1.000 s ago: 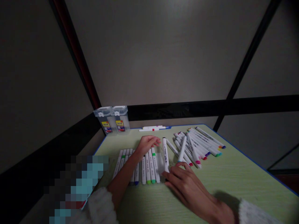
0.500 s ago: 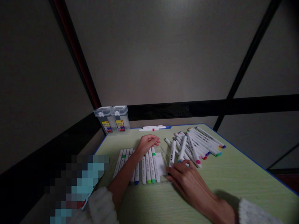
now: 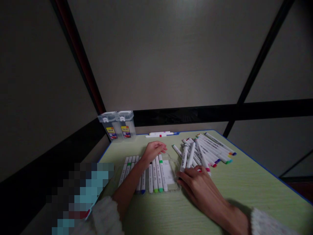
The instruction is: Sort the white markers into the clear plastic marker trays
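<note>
My right hand (image 3: 199,182) is closed on the lower end of a white marker (image 3: 184,156), which points up and away from me. Its fingertips hide that end of the marker. Beside it, a loose pile of white markers with coloured ends (image 3: 204,145) lies on the table. Over the far edge of a clear plastic case (image 3: 176,188) hovers my left hand (image 3: 154,151), its fingers loosely bent and nothing visible in them. White markers (image 3: 156,174) lie side by side in the case, several with green or blue ends. My left forearm covers part of that row.
Two clear lidded boxes (image 3: 126,125) with labels stand at the table's far left corner. A few pens (image 3: 160,134) lie along the back edge of the pale green table (image 3: 156,215). Dark-framed panels rise behind. A pixelated patch covers the lower left.
My right hand has shifted slightly right with the marker, which now leans more to the right, beside the pile. My left hand has hardly moved.
</note>
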Available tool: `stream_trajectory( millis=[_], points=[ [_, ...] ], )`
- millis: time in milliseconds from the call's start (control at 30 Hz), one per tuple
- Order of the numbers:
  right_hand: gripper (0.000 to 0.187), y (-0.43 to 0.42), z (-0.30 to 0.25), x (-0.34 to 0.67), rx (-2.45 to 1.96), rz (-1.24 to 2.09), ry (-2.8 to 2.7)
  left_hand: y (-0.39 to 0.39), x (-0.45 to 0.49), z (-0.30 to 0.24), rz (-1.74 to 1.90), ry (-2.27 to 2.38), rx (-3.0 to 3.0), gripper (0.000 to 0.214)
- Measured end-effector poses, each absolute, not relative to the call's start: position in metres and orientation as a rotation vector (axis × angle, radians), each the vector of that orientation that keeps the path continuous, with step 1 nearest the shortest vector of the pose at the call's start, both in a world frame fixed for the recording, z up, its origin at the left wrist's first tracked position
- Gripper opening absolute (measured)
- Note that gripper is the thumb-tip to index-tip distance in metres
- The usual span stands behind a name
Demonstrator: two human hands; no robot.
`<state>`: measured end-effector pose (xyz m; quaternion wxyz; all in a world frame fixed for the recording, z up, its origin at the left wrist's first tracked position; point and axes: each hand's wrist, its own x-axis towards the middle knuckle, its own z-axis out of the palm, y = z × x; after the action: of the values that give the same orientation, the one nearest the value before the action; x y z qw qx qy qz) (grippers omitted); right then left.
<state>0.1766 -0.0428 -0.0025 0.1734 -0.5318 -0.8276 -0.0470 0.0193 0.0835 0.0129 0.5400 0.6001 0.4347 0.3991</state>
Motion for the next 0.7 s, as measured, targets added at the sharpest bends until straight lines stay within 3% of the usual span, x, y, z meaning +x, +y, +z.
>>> stream_trajectory(
  millis=[700],
  points=[
    [0.012, -0.04, -0.003, 0.188, -1.61, -0.33, -2.338, 0.088, 0.018, 0.006, 0.91, 1.05, 1.433, 0.011]
  ],
)
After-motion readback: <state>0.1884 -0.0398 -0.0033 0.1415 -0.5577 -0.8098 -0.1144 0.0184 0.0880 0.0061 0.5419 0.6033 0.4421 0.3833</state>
